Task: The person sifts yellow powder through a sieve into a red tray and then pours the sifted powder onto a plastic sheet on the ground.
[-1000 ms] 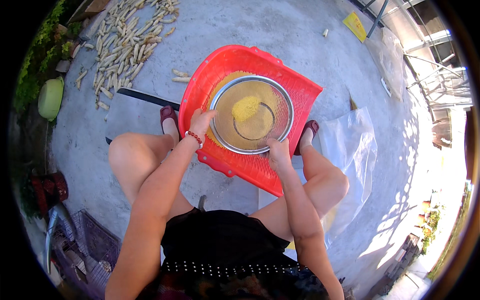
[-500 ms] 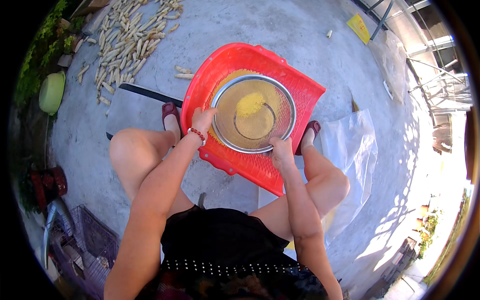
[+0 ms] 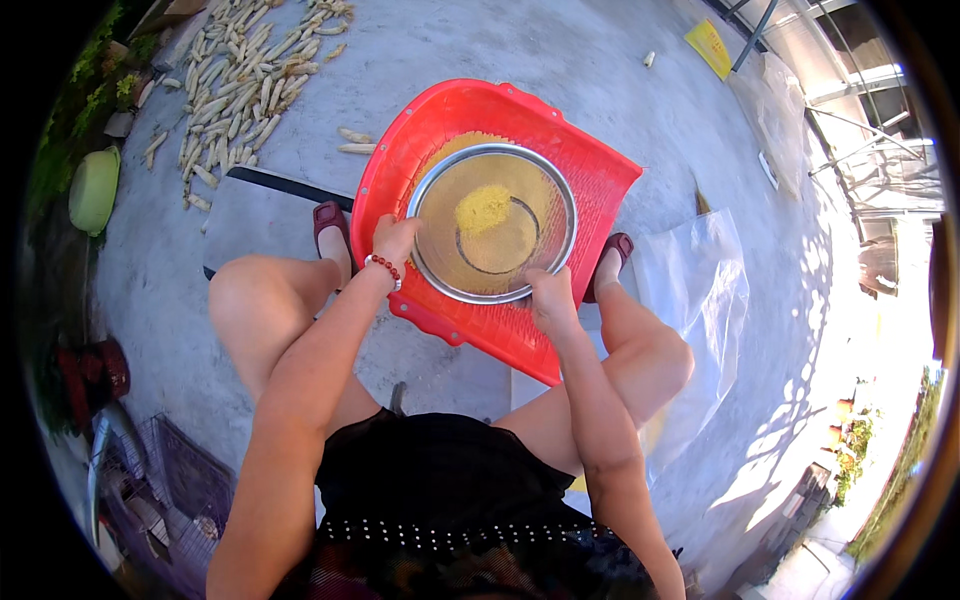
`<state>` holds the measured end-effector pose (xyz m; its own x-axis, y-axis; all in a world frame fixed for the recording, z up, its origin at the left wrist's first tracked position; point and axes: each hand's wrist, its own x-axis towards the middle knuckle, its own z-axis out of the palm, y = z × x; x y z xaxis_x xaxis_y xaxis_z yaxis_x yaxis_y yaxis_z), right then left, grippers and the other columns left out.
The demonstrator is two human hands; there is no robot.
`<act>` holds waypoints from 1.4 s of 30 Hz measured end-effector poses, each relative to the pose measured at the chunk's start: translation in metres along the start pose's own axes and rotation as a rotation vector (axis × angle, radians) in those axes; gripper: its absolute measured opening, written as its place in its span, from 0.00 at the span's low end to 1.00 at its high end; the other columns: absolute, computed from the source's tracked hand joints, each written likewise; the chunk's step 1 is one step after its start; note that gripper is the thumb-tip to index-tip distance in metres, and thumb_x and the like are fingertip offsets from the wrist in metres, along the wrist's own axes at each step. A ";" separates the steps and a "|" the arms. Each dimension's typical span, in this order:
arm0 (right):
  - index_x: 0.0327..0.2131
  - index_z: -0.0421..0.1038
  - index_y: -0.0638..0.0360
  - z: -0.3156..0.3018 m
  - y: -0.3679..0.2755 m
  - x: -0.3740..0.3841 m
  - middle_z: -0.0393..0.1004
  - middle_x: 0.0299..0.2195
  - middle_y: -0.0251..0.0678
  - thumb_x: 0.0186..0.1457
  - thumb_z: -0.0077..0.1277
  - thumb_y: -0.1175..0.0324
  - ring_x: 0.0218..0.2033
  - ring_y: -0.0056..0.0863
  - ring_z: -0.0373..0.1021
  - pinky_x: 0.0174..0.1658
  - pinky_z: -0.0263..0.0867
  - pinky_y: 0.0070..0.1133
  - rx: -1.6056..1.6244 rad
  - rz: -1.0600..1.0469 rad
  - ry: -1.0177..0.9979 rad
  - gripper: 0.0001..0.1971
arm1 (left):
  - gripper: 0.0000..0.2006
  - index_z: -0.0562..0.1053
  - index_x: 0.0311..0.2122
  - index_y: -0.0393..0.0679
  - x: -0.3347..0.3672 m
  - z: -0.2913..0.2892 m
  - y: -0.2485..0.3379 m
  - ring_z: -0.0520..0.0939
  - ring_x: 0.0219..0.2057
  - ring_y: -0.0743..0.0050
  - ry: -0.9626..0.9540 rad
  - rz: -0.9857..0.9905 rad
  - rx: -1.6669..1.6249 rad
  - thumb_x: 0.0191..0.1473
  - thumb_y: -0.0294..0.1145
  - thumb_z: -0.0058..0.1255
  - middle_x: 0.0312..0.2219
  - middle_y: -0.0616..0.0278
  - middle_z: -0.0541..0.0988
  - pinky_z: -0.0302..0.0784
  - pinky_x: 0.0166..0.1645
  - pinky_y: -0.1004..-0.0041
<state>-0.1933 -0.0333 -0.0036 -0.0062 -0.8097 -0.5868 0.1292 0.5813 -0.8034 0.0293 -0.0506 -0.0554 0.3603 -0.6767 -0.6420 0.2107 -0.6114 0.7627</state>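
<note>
A round metal sieve (image 3: 536,215) with a shiny rim is gripped between my two hands. My left hand (image 3: 396,240) closes on its left rim, and my right hand (image 3: 550,297) pinches the lower right rim. On the mesh lies a small heap of yellow grainy meal (image 3: 484,208), left of the middle. Beneath the sieve sits a red plastic scoop-shaped basket (image 3: 595,170) with a slatted floor. Fine yellow meal (image 3: 440,165) covers part of its floor, mostly hidden by the sieve. The basket rests on the ground between my feet.
Bare corn cobs (image 3: 235,95) are piled at the far left. A clear plastic sheet (image 3: 700,290) lies by my right leg. A green basin (image 3: 94,190) stands at the left edge, with a purple crate (image 3: 190,480) at the lower left. Farther right is a yellow bag (image 3: 710,48).
The whole view has shifted slightly, with the scene sliding left. The sieve has moved a little left over the basket, and the meal heap on it sits slightly nearer its left side.
</note>
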 end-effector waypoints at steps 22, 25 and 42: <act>0.24 0.65 0.68 0.010 -0.010 -0.006 0.67 0.16 0.38 0.40 0.38 0.81 0.14 0.27 0.67 0.13 0.61 0.21 0.055 -0.015 0.073 0.06 | 0.11 0.70 0.36 0.39 0.026 -0.011 -0.012 0.75 0.29 0.74 -0.069 -0.011 -0.140 0.46 0.31 0.48 0.28 0.62 0.75 0.70 0.36 0.76; 0.25 0.65 0.69 0.011 -0.012 -0.009 0.68 0.16 0.39 0.40 0.38 0.80 0.15 0.28 0.68 0.13 0.62 0.21 0.013 0.000 0.066 0.06 | 0.10 0.70 0.35 0.40 0.012 -0.006 -0.017 0.74 0.30 0.76 -0.122 -0.107 -0.162 0.47 0.33 0.47 0.29 0.62 0.75 0.69 0.37 0.77; 0.26 0.66 0.69 -0.005 -0.009 0.006 0.68 0.17 0.40 0.42 0.39 0.80 0.13 0.26 0.66 0.12 0.61 0.20 0.082 0.001 0.046 0.06 | 0.09 0.70 0.35 0.42 0.013 -0.008 -0.008 0.76 0.26 0.73 -0.133 -0.095 -0.228 0.46 0.31 0.47 0.26 0.64 0.75 0.72 0.32 0.74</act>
<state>-0.1996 -0.0430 -0.0007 -0.0509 -0.8033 -0.5934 0.2097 0.5723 -0.7928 0.0393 -0.0512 -0.0691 0.2098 -0.6777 -0.7048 0.4424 -0.5770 0.6865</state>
